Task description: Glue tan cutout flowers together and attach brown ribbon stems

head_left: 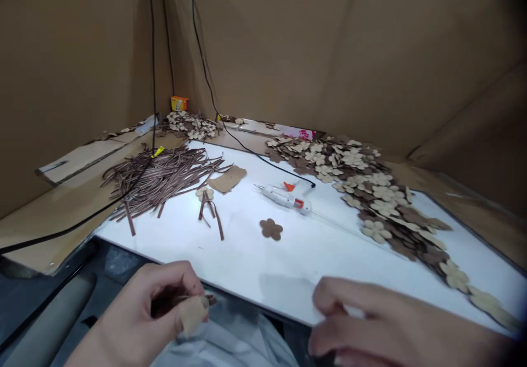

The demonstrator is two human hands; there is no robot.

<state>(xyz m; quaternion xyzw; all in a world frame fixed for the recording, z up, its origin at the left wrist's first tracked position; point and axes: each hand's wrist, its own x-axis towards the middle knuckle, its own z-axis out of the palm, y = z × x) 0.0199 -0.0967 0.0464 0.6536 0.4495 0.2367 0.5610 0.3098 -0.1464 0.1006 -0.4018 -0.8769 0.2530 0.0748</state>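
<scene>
My left hand (144, 312) hangs just off the near edge of a white board (255, 279), pinching thin brown strips (193, 298), with a tan bandage on one finger. My right hand (370, 323) rests over the board's front edge, its fingers curled and slightly blurred. Whether they hold anything is hard to see. On the board lie a heap of brown strips (160, 183), a cream flower cutout with strips attached (205, 194), a brown flower cutout (270, 229), and a white hot glue gun (286, 198). A long band of cream and brown flower cutouts (362, 186) runs along the right.
Cardboard walls (329, 54) surround the work area, and black cables (230, 131) run across it to the glue gun. A second flower pile (191, 125) and a small orange box (180, 103) sit at the back. Grey cloth (222, 339) lies below the board's edge.
</scene>
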